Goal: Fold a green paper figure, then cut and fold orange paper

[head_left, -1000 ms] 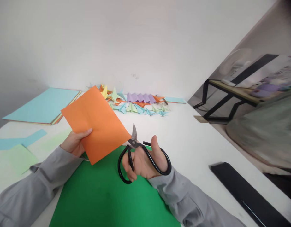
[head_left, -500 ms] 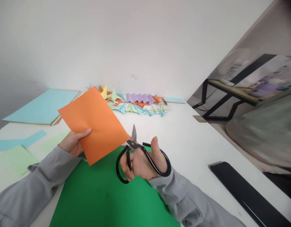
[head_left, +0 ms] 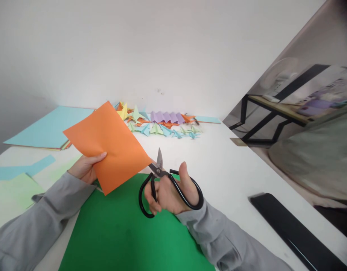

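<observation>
An orange sheet of paper (head_left: 114, 146) is raised at a tilt above the table, pinched at its lower left edge by my left hand (head_left: 87, 167). The thumb lies on its front face and the other fingers are behind it. My right hand (head_left: 170, 194) holds black-handled scissors (head_left: 159, 171) with the blades apart. The right corner of the orange sheet meets the lower blade, which it partly hides. Below both hands lies a large green sheet (head_left: 136, 229).
A stack of coloured sheets (head_left: 49, 128) lies at the back left, near blue strips (head_left: 40, 165) and pale green paper (head_left: 22, 188). Folded paper pieces (head_left: 156, 124) line the wall. A long black object (head_left: 292, 229) rests at the right on the white table (head_left: 224, 165).
My left hand has shifted the orange sheet slightly left, so its right corner has drawn away from the scissors' pivot and more of the lower blade shows. My right hand has barely moved.
</observation>
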Tool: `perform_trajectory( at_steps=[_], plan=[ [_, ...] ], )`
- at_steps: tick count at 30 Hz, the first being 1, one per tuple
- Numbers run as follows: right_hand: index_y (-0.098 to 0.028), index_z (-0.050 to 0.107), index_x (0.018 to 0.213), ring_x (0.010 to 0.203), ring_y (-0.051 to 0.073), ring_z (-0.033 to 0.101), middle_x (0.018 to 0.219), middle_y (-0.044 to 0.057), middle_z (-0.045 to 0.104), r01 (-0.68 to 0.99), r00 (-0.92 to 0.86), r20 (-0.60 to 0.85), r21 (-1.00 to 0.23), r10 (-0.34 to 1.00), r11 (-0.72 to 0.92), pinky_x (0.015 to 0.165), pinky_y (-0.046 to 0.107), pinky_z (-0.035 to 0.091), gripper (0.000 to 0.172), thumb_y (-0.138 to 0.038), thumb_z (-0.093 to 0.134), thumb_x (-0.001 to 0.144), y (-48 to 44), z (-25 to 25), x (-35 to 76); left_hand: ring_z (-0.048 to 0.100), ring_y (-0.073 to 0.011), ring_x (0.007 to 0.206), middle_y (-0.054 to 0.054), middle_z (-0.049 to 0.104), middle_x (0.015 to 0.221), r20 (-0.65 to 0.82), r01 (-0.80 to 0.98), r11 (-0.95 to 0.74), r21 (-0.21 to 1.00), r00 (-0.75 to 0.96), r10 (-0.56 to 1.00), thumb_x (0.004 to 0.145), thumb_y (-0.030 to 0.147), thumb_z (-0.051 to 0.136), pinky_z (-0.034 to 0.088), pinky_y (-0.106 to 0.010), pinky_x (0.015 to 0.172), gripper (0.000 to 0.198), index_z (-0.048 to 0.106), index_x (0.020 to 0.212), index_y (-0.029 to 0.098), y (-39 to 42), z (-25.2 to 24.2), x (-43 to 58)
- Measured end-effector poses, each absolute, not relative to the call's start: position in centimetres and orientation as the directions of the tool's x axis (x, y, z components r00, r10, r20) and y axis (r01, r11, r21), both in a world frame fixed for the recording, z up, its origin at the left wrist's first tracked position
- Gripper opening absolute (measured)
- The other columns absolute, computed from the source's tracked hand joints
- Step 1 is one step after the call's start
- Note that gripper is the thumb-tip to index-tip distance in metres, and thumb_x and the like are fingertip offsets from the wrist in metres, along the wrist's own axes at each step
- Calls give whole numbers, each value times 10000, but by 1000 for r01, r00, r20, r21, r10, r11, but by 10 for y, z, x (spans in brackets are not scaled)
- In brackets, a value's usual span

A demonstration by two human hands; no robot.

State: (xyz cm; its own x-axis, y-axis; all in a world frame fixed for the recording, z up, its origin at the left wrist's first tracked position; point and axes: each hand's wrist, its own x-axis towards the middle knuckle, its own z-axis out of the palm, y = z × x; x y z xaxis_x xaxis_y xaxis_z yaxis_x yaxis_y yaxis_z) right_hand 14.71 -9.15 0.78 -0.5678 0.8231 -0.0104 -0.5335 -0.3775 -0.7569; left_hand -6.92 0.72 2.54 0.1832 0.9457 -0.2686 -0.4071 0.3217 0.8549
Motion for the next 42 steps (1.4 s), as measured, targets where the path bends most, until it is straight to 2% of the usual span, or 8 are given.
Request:
perform_trajectory(
  at_steps=[8, 15, 21, 26, 31, 35, 42],
  plan=[
    [-248, 275, 1343, 425, 141, 447, 603, 19, 597, -529, -564, -12, -763, 826, -372, 489, 326, 377, 986, -781, -144, 627, -91, 7, 149, 654, -238, 906, -83, 670, 1049, -283, -392, 332, 858, 178, 942, 699, -9, 558, 588, -294, 706, 404, 619, 1060, 162, 7, 28, -70],
    [-262, 203, 1378, 428, 129, 453, 747, 50, 641, -552, -536, 20, -764, 844, -333, 505, 323, 391, 913, -754, -120, 679, -90, 7, 150, 655, -236, 901, -85, 670, 1044, -280, -404, 332, 852, 182, 942, 685, -13, 578, 585, -300, 716, 430, 608, 1075, 166, 9, 27, -71],
    [-244, 235, 1367, 431, 136, 457, 647, 25, 615, -554, -564, 21, -751, 826, -359, 483, 309, 383, 897, -770, -48, 698, -90, 4, 152, 658, -246, 893, -91, 662, 1063, -286, -414, 340, 844, 189, 939, 684, -12, 584, 583, -314, 732, 438, 604, 1083, 166, 11, 29, -73],
    [-197, 115, 1389, 417, 147, 482, 595, 19, 593, -513, -637, 11, -752, 771, -414, 479, 315, 386, 907, -752, -87, 700, -88, 1, 155, 660, -253, 883, -105, 668, 1039, -313, -387, 361, 848, 183, 932, 669, -7, 602, 577, -331, 748, 441, 606, 1077, 160, 12, 28, -76],
    [-135, 144, 1363, 412, 152, 485, 576, 26, 577, -488, -682, -37, -722, 731, -491, 482, 327, 393, 915, -705, -156, 713, -90, 2, 153, 660, -249, 875, -87, 666, 1052, -296, -343, 364, 866, 235, 926, 668, 7, 606, 580, -334, 736, 411, 619, 1048, 164, 12, 24, -77],
    [-154, 157, 1354, 411, 146, 478, 597, 31, 581, -505, -675, -31, -709, 738, -492, 478, 319, 386, 896, -690, -172, 716, -91, 2, 152, 656, -248, 884, -89, 663, 1059, -294, -342, 364, 866, 240, 925, 662, 12, 617, 575, -332, 749, 405, 614, 1041, 156, 10, 23, -75],
    [-245, 151, 1377, 425, 150, 488, 639, 14, 598, -516, -681, 23, -724, 732, -458, 483, 319, 371, 921, -788, -62, 665, -85, -3, 156, 654, -256, 889, -99, 661, 1058, -267, -346, 335, 876, 231, 936, 683, 26, 599, 589, -312, 681, 416, 605, 1078, 158, 10, 24, -76]
  ],
)
